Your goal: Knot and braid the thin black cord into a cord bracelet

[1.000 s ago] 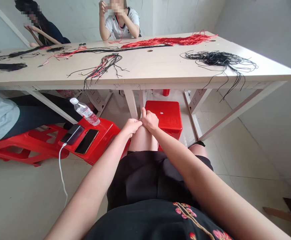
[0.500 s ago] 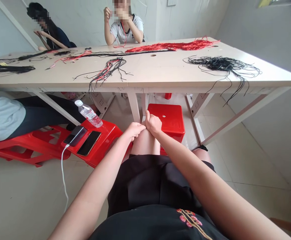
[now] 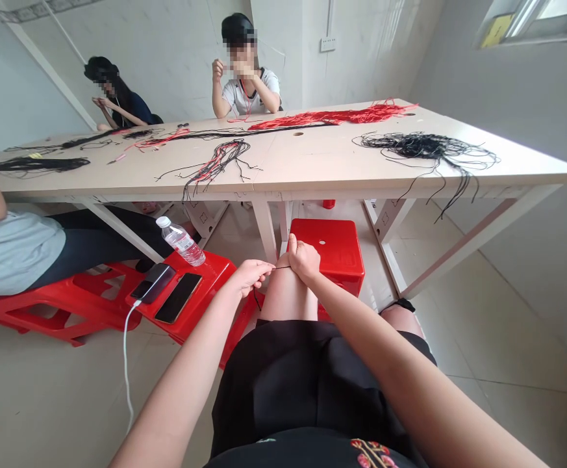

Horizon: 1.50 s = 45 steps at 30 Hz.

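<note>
Both of my hands are over my bare knee, just below the hem of my black skirt (image 3: 283, 370). My left hand (image 3: 250, 276) pinches a thin black cord (image 3: 283, 267), which runs taut across the top of the knee to my right hand (image 3: 304, 259). The right-hand fingers hold the other end against the knee. A short black strand (image 3: 256, 299) hangs below my left hand. Loose red cords (image 3: 332, 117), a black cord tangle (image 3: 424, 145) and a mixed red-and-black bunch (image 3: 219, 161) lie out of reach on the pale table (image 3: 288, 159).
A red stool (image 3: 325, 250) stands under the table. On another red stool (image 3: 190, 286) are a water bottle (image 3: 180, 242) and several phones, with a white cable (image 3: 125, 364) trailing down. Several seated co-workers (image 3: 247, 88) surround the table, one close on my left.
The view has tilted up, so the table sits lower in the picture. My hands have drawn slightly apart, and a thin black cord now shows taut between them.
</note>
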Motion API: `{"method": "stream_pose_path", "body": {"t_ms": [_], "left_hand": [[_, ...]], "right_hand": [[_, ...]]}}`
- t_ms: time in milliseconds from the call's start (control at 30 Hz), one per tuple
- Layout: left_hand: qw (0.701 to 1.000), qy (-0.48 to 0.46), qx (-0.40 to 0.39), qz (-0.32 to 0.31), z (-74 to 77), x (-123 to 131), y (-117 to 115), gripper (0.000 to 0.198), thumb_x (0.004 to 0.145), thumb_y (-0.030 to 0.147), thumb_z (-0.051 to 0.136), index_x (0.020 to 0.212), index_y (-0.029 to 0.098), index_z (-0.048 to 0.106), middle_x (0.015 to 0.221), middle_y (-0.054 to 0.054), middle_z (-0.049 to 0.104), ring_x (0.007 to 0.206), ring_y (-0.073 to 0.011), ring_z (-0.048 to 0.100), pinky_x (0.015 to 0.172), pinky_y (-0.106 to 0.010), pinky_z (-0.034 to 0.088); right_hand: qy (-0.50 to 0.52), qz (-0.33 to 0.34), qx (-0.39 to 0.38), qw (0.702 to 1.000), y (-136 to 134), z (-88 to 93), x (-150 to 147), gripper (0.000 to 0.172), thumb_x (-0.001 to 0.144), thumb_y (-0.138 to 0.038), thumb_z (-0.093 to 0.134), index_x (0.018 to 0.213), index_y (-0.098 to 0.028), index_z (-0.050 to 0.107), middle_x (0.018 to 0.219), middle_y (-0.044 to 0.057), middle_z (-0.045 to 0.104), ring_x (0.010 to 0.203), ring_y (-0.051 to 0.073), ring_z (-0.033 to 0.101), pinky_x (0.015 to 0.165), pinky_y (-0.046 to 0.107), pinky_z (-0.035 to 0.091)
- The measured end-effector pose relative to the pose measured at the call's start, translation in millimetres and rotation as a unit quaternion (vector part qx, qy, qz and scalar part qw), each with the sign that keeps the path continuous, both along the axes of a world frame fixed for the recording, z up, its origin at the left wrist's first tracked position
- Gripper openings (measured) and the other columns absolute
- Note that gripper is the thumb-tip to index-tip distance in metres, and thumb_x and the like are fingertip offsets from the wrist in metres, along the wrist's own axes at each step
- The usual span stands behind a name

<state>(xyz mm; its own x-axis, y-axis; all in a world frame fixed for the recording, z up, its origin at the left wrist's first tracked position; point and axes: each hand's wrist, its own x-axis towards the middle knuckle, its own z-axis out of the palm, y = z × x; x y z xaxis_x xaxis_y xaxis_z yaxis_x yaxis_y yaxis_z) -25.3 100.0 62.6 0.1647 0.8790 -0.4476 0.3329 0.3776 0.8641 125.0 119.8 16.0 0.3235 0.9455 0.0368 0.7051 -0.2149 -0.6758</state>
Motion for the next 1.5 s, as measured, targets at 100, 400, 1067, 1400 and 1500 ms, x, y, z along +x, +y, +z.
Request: {"method": "stream_pose_path", "body": {"t_ms": [100,400,1067,1400,1500], "left_hand": [[1.000,-0.024,0.011,0.016,1.2,-18,1,0.012,0.063,0.017,0.063,0.074,0.011,0.065,0.066,-0.002,0.054,0.052,-0.0044,0.042,0.042,-0.018,0.027],[0.998,-0.016,0.055,-0.040,-3.1,-54,-3,0.027,0.058,0.013,0.065,0.085,0.014,0.064,0.078,-0.002,0.060,0.061,-0.0072,0.049,0.059,-0.023,0.040],[0.998,0.002,0.056,-0.020,6.2,-47,-11,0.027,0.063,0.026,0.067,0.085,0.013,0.063,0.073,-0.002,0.059,0.061,-0.0076,0.051,0.056,-0.022,0.038],[0.993,0.074,0.055,-0.068,4.5,-41,-21,0.030,0.062,0.030,0.067,0.087,0.014,0.066,0.079,-0.007,0.068,0.066,-0.0120,0.056,0.059,-0.024,0.041],[0.992,0.076,0.082,-0.050,6.3,-38,-25,0.029,0.059,0.025,0.069,0.086,0.015,0.065,0.073,-0.005,0.067,0.067,-0.0133,0.058,0.065,-0.025,0.043]], "right_hand": [[0.000,-0.001,-0.001,1.000,0,0.2,0,0.075,0.087,-0.059,0.003,0.082,-0.018,0.066,0.087,0.013,0.068,0.085,0.027,0.062,0.072,0.035,0.046],[0.002,0.005,-0.009,1.000,-3,3.0,0,0.075,0.087,-0.060,0.003,0.080,-0.017,0.064,0.086,0.013,0.067,0.086,0.027,0.062,0.073,0.035,0.046],[0.006,0.003,-0.003,1.000,-6,2.1,1,0.073,0.088,-0.059,0.005,0.078,-0.018,0.064,0.087,0.013,0.068,0.085,0.026,0.062,0.071,0.034,0.046],[0.002,-0.008,0.004,1.000,-2,-6.2,2,0.075,0.087,-0.060,0.003,0.079,-0.017,0.064,0.087,0.014,0.067,0.087,0.027,0.062,0.073,0.035,0.046],[0.005,-0.006,0.004,1.000,-1,-7.2,3,0.075,0.087,-0.060,0.003,0.080,-0.017,0.064,0.086,0.013,0.067,0.087,0.028,0.062,0.074,0.036,0.045]]}}
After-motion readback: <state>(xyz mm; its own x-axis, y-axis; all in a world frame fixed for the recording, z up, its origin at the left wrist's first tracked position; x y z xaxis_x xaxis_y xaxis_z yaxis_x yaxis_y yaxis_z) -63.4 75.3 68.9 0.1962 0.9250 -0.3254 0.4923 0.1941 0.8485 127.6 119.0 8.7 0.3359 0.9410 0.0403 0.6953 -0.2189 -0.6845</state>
